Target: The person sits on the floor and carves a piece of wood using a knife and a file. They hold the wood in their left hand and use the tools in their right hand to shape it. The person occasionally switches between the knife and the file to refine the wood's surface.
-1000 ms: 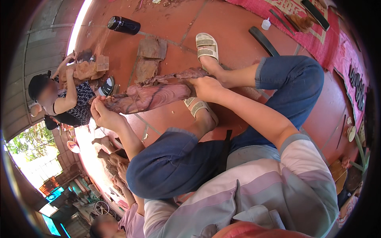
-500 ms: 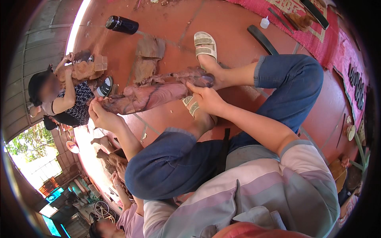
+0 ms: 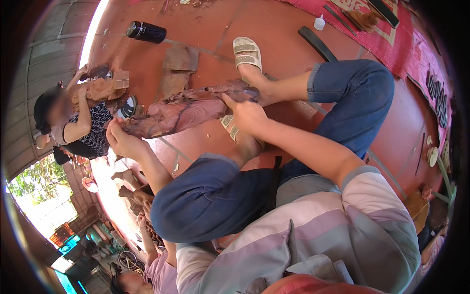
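Note:
A long reddish-brown carved piece of wood [image 3: 183, 116] with dark streaks and an uneven, knobbly surface stretches in front of my legs, sloping up to the right. My left hand [image 3: 128, 141] is closed on its left end, fingers wrapped at the tip. Farther along, near the darker right end, my right hand [image 3: 248, 116] grips the near edge with the thumb lying on top. That right end lies close to my sandalled foot [image 3: 247, 53]. The right fingers are partly hidden beneath the wood.
A black bottle [image 3: 146, 32] lies on the red tiled floor, with a flat brown slab [image 3: 180, 60] nearer. A dark curved strip [image 3: 317, 44] and small white bottle [image 3: 319, 22] lie by a pink mat [image 3: 387, 54]. At left a person [image 3: 73, 117] handles carved wood; another person [image 3: 159, 269] sits lower left.
The whole view has shifted slightly, moving things a little left and up. Both hands keep their hold on the carved wood, which has hardly moved relative to my legs.

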The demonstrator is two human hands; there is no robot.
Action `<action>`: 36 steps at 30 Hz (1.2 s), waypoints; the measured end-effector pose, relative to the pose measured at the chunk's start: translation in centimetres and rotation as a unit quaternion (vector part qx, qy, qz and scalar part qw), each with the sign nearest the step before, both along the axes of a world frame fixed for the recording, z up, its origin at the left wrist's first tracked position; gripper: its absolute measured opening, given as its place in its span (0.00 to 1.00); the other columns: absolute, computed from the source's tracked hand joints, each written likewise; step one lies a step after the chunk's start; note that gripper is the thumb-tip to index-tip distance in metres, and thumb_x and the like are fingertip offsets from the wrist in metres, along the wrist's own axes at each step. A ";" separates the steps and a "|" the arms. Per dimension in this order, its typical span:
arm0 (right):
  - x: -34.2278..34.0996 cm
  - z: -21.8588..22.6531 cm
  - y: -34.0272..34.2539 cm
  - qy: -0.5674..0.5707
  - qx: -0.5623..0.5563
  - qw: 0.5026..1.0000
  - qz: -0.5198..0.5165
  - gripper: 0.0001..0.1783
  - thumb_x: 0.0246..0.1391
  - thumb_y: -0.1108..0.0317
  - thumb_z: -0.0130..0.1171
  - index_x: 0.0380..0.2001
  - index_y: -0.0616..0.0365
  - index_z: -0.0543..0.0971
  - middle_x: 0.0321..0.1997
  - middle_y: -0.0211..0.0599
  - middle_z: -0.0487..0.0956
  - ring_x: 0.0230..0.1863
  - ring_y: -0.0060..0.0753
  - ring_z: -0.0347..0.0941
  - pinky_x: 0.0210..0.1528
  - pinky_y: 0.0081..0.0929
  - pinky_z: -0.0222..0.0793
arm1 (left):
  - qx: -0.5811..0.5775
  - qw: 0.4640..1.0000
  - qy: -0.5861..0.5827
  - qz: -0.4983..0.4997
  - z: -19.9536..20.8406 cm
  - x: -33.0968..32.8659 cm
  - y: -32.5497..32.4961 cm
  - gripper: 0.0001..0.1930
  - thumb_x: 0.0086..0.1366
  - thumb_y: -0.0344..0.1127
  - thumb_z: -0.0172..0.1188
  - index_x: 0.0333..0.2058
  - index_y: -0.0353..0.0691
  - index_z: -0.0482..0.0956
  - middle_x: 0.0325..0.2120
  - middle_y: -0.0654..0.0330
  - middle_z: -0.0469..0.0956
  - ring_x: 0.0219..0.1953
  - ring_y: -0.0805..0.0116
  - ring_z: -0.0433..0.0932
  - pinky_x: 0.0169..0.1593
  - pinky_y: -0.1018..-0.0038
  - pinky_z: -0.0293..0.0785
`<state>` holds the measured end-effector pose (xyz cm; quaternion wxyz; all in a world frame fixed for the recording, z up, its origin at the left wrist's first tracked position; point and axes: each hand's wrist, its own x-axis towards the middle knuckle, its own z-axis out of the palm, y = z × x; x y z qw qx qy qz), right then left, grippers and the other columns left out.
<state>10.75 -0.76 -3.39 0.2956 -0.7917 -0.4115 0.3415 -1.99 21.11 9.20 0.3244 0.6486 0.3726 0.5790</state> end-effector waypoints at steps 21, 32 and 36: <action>6.9 3.0 -3.4 -0.030 -0.098 0.977 0.185 0.26 0.47 0.71 0.47 0.54 0.48 0.71 0.39 0.50 0.78 0.38 0.44 0.76 0.40 0.37 0.70 | -0.008 1.000 0.011 -0.003 -0.1 -0.3 0.1 0.10 0.62 0.32 0.51 0.32 0.30 0.76 0.27 0.60 0.76 0.31 0.74 0.73 0.38 0.80 0.69; 4.6 -0.2 -6.1 0.088 0.178 0.977 -0.078 0.10 0.50 0.68 0.53 0.38 0.53 0.75 0.28 0.44 0.78 0.30 0.42 0.76 0.36 0.32 0.70 | -0.016 1.000 -0.002 -0.003 0.4 -0.3 0.1 0.09 0.62 0.31 0.51 0.32 0.30 0.75 0.27 0.60 0.75 0.30 0.75 0.72 0.36 0.80 0.70; 3.2 -3.4 -1.2 0.009 0.178 0.980 -0.090 0.08 0.50 0.64 0.53 0.35 0.51 0.75 0.29 0.43 0.79 0.33 0.48 0.76 0.37 0.42 0.70 | -0.021 1.000 -0.001 -0.023 -0.4 0.6 0.6 0.09 0.62 0.31 0.50 0.32 0.31 0.75 0.27 0.60 0.75 0.30 0.75 0.72 0.36 0.79 0.70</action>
